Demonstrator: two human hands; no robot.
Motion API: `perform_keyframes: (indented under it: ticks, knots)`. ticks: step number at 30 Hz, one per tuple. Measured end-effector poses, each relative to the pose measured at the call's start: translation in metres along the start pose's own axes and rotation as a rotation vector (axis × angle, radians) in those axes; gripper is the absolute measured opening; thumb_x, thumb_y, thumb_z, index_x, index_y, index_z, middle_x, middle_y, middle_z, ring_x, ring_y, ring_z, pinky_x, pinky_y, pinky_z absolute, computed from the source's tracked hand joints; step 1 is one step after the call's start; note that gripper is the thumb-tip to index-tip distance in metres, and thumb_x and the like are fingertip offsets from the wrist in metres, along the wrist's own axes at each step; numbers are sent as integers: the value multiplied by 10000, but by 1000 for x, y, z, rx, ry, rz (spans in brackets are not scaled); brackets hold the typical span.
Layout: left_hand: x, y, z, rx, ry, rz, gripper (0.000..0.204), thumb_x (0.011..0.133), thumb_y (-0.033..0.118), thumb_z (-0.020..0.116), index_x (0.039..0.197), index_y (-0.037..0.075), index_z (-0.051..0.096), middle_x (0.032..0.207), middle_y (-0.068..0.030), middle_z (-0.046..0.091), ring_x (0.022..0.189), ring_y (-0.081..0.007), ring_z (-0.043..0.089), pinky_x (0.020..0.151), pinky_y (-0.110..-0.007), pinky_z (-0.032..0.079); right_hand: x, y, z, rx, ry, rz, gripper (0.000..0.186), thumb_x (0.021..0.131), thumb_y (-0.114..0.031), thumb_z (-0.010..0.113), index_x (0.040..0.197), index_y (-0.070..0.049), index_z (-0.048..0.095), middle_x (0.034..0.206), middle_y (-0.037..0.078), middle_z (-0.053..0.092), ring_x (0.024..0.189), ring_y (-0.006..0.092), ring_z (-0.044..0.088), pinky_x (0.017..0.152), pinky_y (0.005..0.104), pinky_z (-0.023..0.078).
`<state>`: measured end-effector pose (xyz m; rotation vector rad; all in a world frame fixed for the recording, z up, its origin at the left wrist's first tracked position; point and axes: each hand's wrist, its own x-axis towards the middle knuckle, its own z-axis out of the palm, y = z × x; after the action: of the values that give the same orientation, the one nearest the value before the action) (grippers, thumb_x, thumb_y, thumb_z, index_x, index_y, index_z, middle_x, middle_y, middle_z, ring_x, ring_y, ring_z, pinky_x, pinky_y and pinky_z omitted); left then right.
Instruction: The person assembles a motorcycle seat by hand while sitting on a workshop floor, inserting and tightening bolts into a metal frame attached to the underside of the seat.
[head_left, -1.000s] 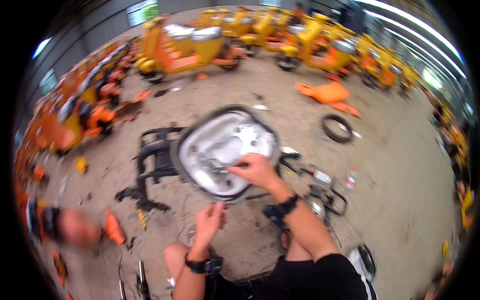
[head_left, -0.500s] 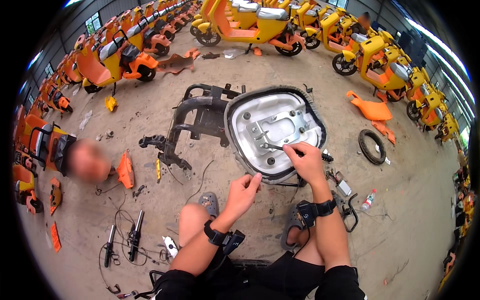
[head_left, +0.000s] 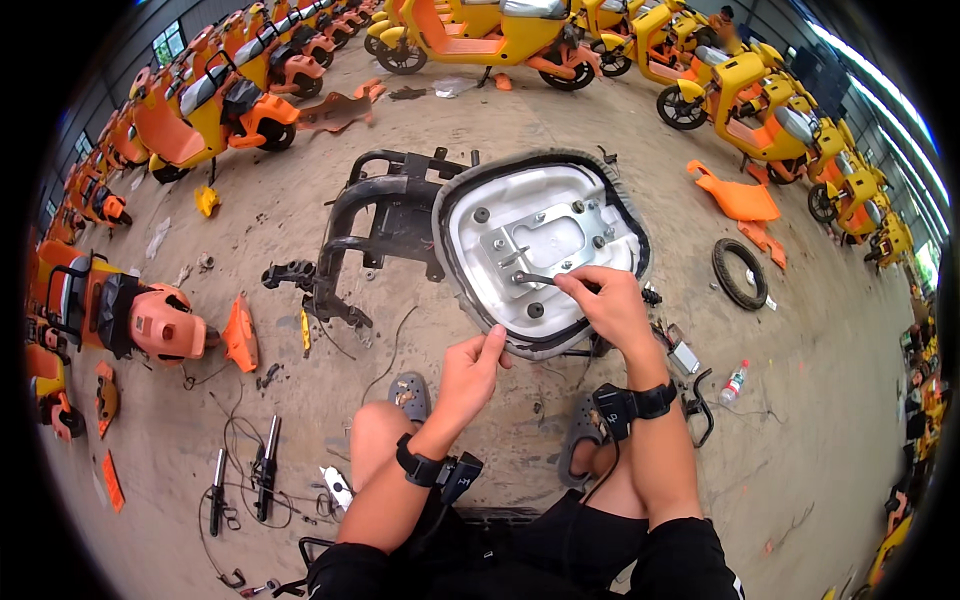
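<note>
A scooter seat (head_left: pixel 470 262) lies upside down, its white underside facing up and a grey cover edge around it. A metal bracket (head_left: pixel 500 256) with several bolts is fixed to that underside. My right hand (head_left: pixel 612 308) is closed around a dark wrench (head_left: pixel 540 280), whose head sits at a bolt near the bracket's front left corner. At the seat's near edge, my left hand (head_left: pixel 468 378) has its thumb on the rim and its other fingers curled below, partly hidden. Beneath and left of the seat is a black tubular frame (head_left: pixel 345 228).
Orange panels (head_left: pixel 738 195) and a black tyre (head_left: pixel 740 273) lie to the right, near a plastic bottle (head_left: pixel 735 381). Two shock absorbers (head_left: pixel 267 468) with cables lie at the left. Rows of yellow and orange scooters (head_left: pixel 490 45) stand behind.
The whole view has shifted slightly. My left thumb now overlaps the seat's rim more, while the wrench stays at the same bolt in my right hand.
</note>
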<state>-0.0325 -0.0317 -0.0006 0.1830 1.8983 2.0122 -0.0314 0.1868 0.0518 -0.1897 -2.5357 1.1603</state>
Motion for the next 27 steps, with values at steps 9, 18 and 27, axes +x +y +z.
perform_keyframes:
  ticks: [9,18,27]
  knots:
    - [1,9,2,24,-64,-54,573,985,451,542,681,-25,642,461,-42,521,379,-78,450,392,-224,327,-4,0,-3,60,-76,10,214,855,-199,739,925,3,741,620,6,598,577,60,479,529,242,382]
    - [0,7,1,2,-62,-47,550,978,434,564,694,-30,649,489,-53,553,394,-83,472,391,-222,347,-5,3,6,296,-229,160,249,895,-203,703,941,41,722,634,-10,584,571,56,489,518,229,382]
    - [1,9,1,87,-35,-41,516,972,404,587,760,-59,667,567,-96,632,441,-103,540,433,-221,410,-2,9,12,332,-263,162,351,870,-331,703,975,3,726,643,65,649,573,102,577,545,287,461]
